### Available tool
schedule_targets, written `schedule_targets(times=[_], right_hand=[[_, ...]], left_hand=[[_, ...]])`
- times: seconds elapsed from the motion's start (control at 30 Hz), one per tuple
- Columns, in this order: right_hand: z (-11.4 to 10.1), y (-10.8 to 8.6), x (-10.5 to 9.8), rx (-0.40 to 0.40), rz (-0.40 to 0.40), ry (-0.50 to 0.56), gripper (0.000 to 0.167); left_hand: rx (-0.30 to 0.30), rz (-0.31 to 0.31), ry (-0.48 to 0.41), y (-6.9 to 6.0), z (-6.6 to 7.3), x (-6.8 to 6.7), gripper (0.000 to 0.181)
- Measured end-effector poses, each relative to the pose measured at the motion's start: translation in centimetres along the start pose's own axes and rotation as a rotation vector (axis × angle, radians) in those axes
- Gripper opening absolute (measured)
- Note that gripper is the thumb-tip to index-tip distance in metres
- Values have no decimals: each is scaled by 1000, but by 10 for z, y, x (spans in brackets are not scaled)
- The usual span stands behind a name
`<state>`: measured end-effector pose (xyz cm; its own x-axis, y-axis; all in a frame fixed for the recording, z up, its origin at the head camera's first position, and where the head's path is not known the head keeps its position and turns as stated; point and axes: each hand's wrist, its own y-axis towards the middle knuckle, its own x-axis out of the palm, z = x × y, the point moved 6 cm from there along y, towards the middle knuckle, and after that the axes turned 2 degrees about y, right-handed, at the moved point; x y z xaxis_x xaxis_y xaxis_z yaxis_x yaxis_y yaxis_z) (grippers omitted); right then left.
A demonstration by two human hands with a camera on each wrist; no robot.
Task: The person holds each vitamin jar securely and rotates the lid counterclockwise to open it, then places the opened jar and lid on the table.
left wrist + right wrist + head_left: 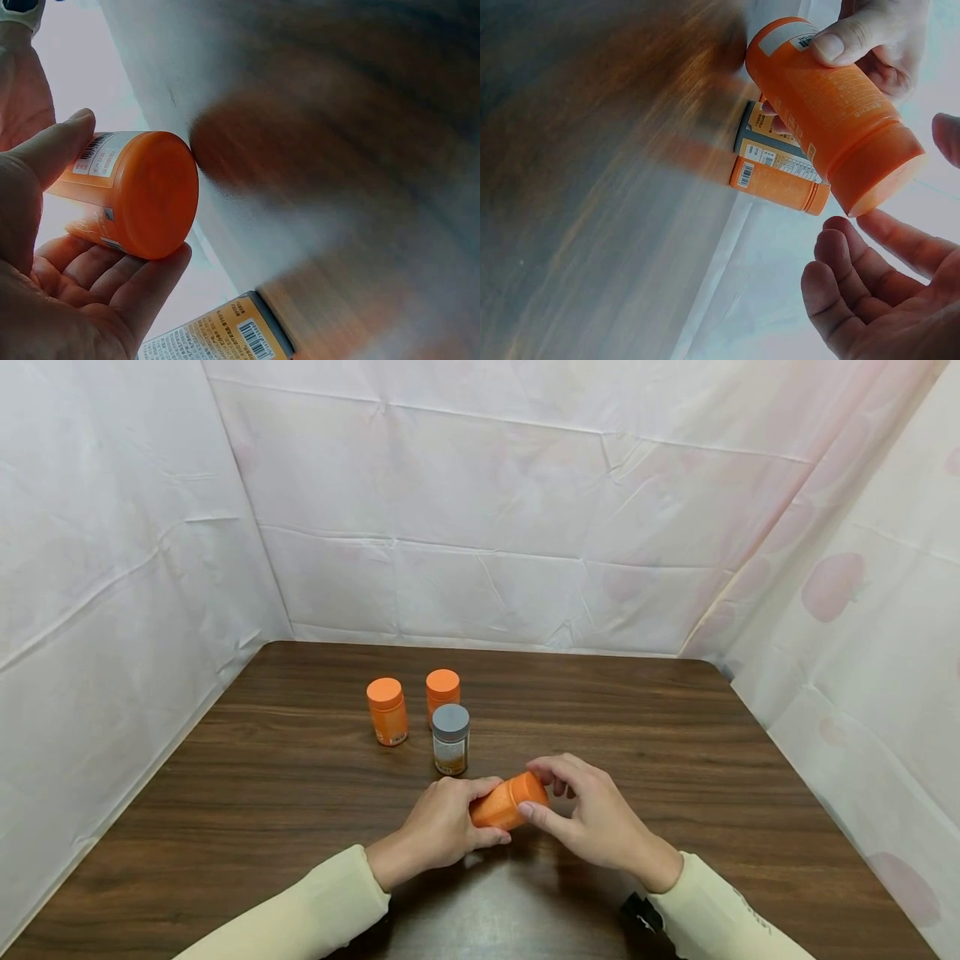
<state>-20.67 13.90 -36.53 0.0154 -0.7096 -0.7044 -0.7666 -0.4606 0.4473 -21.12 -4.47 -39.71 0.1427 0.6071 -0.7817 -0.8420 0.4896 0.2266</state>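
Observation:
My left hand (444, 828) grips an orange bottle (493, 810) around its body, thumb on one side and fingers on the other. The bottle is tilted, its orange cap (531, 788) pointing to the right and up. In the left wrist view the round orange base (160, 196) faces the camera, low over the table. Around the cap is my right hand (592, 814), fingers loosely bent; in the right wrist view its thumb is apart from the cap, and a fingertip lies at the cap's edge, contact unclear.
Behind the hands, a grey-capped bottle (451, 752) stands upright on the dark wooden table (300, 760). Two more orange bottles stand further back, one orange bottle (387, 714) on the left and another orange bottle (442, 687) partly hidden by the grey-capped one. Pale sheets (480, 510) enclose the table.

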Motion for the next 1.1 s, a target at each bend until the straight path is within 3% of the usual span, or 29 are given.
schedule_targets(times=[0.5,0.83,1.1], right_hand=[[6,2,2,104,-53,50,33],[4,2,0,54,-66,68,34],[0,2,-1,-18,-61,69,44]], left_hand=[[13,-2,-15,0,0,0,41],[19,-5,-12,0,0,1,41],[15,2,-7,-1,0,1,44]])
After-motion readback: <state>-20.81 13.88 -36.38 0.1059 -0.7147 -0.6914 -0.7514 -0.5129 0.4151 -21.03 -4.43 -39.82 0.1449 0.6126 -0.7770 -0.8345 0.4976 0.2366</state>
